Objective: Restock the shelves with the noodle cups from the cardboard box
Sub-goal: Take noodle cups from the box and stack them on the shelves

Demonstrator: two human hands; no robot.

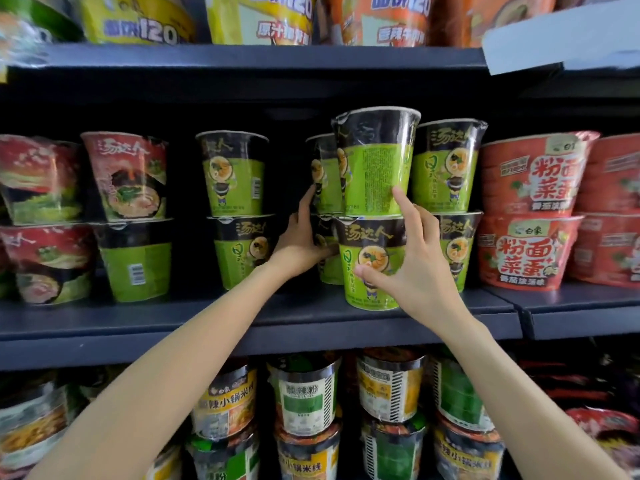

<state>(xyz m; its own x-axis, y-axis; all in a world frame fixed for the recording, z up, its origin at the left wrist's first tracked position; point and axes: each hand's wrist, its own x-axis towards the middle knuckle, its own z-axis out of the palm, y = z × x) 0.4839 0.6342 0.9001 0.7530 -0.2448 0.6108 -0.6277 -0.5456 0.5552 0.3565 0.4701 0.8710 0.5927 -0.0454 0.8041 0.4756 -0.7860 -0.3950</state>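
Note:
Green-and-black noodle cups stand two high on the dark middle shelf. At the front centre, an upper cup sits on a lower cup. My right hand holds this stack from the right, thumb across the lower cup's front and index finger up against the upper cup. My left hand reaches in on the left, thumb against the rear upper cup and fingers curled round the rear lower cup. The cardboard box is out of view.
More green cups stand close on the right, then red bowls. Left of my hands is a dark gap, then two green cups and red cups. Packed shelves lie above and below.

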